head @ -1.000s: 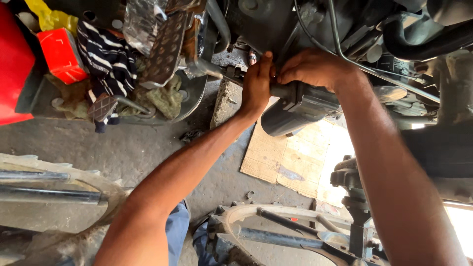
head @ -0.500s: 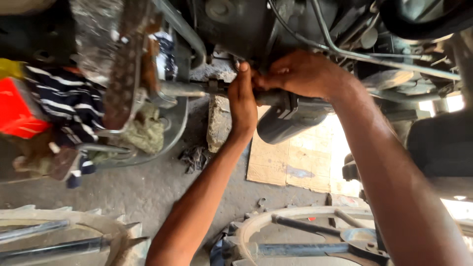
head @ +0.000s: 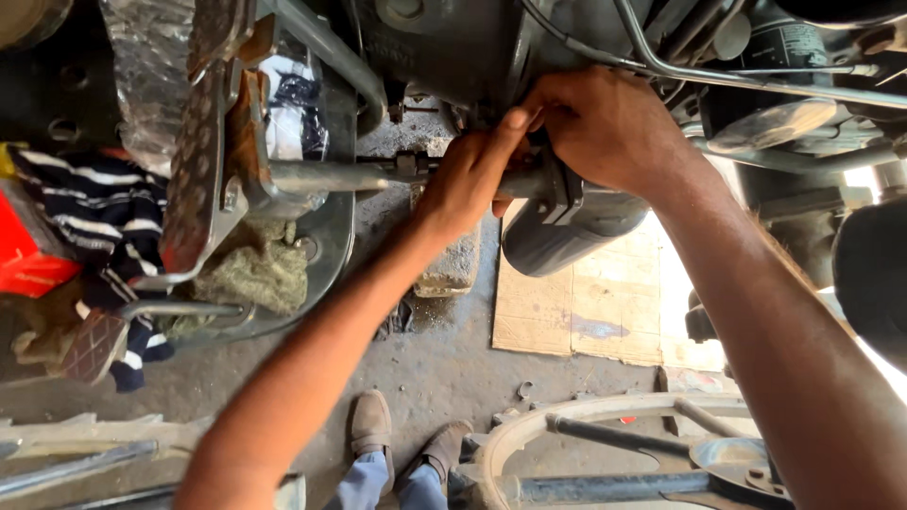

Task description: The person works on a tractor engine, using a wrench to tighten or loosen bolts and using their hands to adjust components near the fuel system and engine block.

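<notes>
left fingers: my left hand [head: 465,184] is curled closed round the horizontal metal rod [head: 331,176], thumb stretched up to 1 o'clock, touching the right hand.
right fingers: my right hand [head: 605,123] is closed tight over the dark clamp [head: 557,194] on the rod's end; I can't tell how the fingertips sit, they're hidden.
rod: runs from 9 o'clock into my hands at centre frame, just above the grey cylinder [head: 557,236].
room: tight at 12 o'clock, pipes [head: 756,76] and engine block [head: 444,47] press close to both hands; open floor [head: 444,359] at 6 o'clock.
edges: ribbed pedal plate [head: 194,142] at 9 o'clock, near the rod; cardboard sheet [head: 586,312] at 5 o'clock.
containers: curved metal tray [head: 331,246] at 8 o'clock holds a greenish rag [head: 250,274]; red box [head: 28,264] at far 9 o'clock, contents unseen.
below: shoes [head: 397,434] at 6 o'clock.
</notes>
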